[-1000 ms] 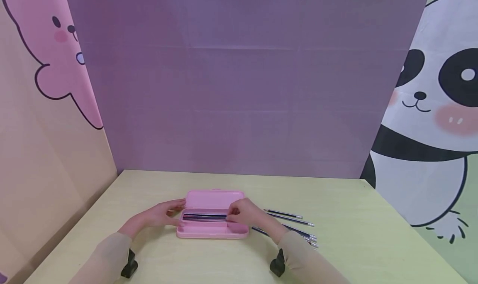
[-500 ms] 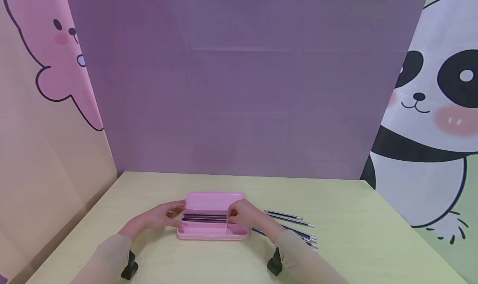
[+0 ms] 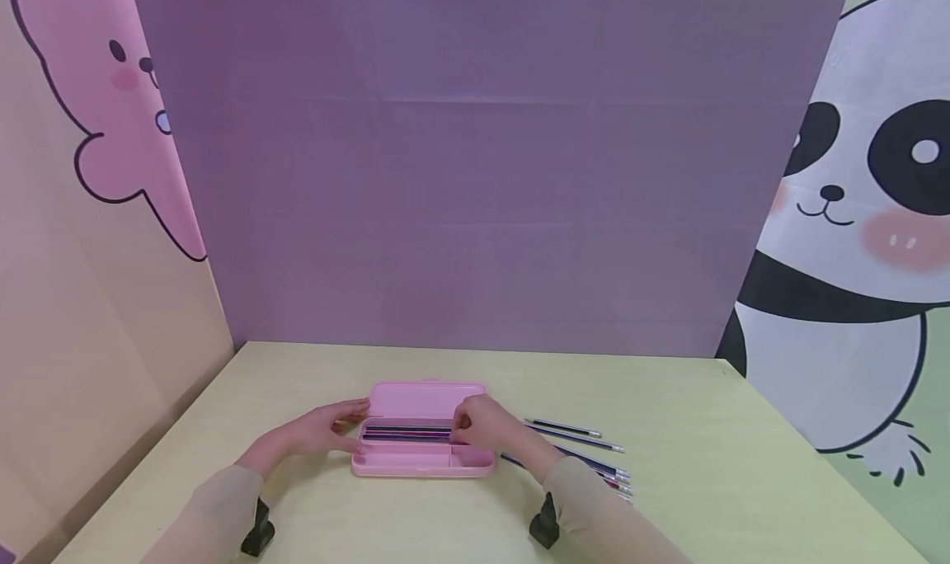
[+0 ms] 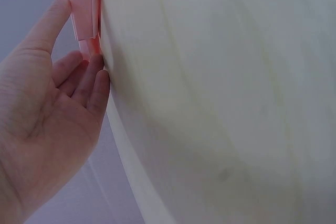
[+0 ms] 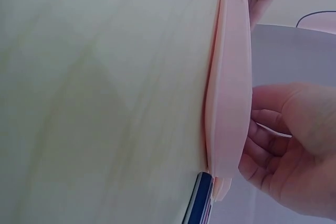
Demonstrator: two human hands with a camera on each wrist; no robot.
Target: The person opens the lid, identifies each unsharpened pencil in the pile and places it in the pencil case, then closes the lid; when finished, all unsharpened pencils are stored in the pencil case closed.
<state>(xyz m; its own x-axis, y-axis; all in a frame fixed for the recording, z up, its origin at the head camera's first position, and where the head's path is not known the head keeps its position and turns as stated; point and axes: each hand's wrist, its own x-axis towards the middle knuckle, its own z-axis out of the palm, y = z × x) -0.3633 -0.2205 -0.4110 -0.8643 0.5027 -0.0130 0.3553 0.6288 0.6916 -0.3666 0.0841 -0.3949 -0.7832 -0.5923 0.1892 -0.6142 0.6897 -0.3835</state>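
Note:
An open pink pencil case point(image 3: 401, 460) lies on the table, its lid point(image 3: 426, 399) folded back at the far side. Dark and red pencils point(image 3: 406, 434) lie lengthwise in its long compartment; their right ends are hidden. My left hand point(image 3: 319, 428) rests against the case's left end, thumb toward the front and fingers by the lid, also seen in the left wrist view. My right hand point(image 3: 486, 424) reaches into the right part of the long compartment, its fingertips pinched at a pencil's end. In the right wrist view, the case wall point(image 5: 231, 87) hides those fingertips.
Several dark pencils with white eraser ends point(image 3: 594, 463) lie loose right of the case, partly under the right forearm. The pale wooden table point(image 3: 416, 523) meets a purple backdrop point(image 3: 475, 218) behind. The case's front right small compartment point(image 3: 471, 455) holds nothing visible.
The pencils in the long compartment have shifted under the right fingers and show more red between dark ones. Both hands have stayed almost in place; the right wrist has moved slightly left.

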